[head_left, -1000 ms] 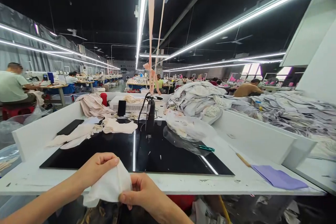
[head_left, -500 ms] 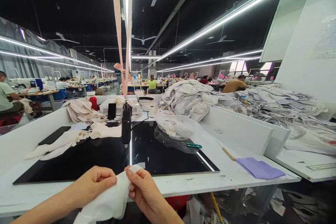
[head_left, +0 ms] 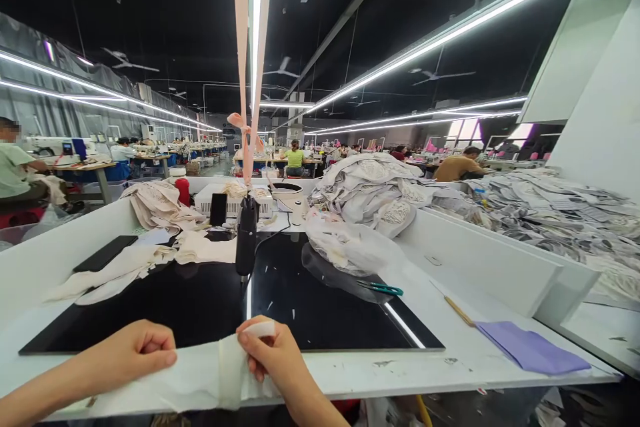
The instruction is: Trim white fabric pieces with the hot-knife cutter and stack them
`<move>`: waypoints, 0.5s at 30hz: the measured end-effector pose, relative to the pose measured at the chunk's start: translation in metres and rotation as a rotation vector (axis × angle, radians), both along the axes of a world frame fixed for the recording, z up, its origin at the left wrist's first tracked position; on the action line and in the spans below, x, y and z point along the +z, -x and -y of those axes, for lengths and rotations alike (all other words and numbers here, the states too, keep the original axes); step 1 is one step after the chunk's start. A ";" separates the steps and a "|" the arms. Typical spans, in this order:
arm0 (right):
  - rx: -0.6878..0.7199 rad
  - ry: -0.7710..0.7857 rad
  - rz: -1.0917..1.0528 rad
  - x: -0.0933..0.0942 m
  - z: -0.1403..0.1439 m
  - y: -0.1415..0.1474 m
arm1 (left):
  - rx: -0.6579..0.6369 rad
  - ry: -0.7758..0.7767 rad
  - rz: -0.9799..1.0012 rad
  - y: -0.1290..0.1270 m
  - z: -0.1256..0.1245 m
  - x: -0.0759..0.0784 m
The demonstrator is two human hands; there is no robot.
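Note:
A piece of white fabric (head_left: 195,373) with a cream band across it lies stretched over the table's front edge. My left hand (head_left: 130,352) is curled closed, its thumb pressing on the fabric's left part. At the band's right side, my right hand (head_left: 275,350) pinches the end of the fabric between thumb and forefinger, and a narrow flap loops over the fingers. Beyond the hands, a black handheld tool (head_left: 247,237) with a metal tip hangs from peach cloth strips (head_left: 249,147) above a glossy black board (head_left: 200,300).
Green-handled snips (head_left: 383,288) and a plastic bag (head_left: 345,247) lie right. Farther right are a wooden-handled awl (head_left: 460,310) and purple cloth (head_left: 533,347). Cream fabric pieces (head_left: 120,270) and a black phone (head_left: 106,253) lie left. A pile of lace pieces (head_left: 365,187) stands behind.
My left hand has moved left, away from my right hand, and the white fabric is now drawn out flatter between them. The whole view has shifted slightly.

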State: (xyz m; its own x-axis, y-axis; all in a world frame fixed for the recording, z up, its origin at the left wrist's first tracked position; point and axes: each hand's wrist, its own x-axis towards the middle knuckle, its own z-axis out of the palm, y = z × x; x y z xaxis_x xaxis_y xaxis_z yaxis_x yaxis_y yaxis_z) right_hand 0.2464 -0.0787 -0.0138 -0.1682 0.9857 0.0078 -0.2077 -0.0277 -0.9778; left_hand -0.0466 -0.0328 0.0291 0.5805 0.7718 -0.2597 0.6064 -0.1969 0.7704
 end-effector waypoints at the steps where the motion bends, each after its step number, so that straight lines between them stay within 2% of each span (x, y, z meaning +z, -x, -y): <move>1: -0.009 -0.007 0.043 0.002 -0.003 0.003 | 0.011 -0.015 -0.017 0.007 -0.004 -0.001; 9: -0.044 -0.019 0.446 0.020 -0.028 0.032 | 0.051 -0.063 -0.173 0.051 -0.034 -0.005; 12: -0.075 -0.066 0.612 0.026 -0.040 0.042 | 0.033 -0.141 -0.202 0.060 -0.047 -0.008; 15: -0.099 -0.165 0.803 0.031 -0.058 0.050 | 0.072 -0.250 -0.257 0.065 -0.059 -0.011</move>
State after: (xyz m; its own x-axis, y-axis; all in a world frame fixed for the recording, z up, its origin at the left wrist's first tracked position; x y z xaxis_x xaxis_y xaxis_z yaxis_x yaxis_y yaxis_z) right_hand 0.1960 -0.0207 0.0176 -0.0966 0.9930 0.0680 0.5621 0.1108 -0.8196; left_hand -0.1116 0.0259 0.0185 0.4628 0.8662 -0.1884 0.7929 -0.3095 0.5249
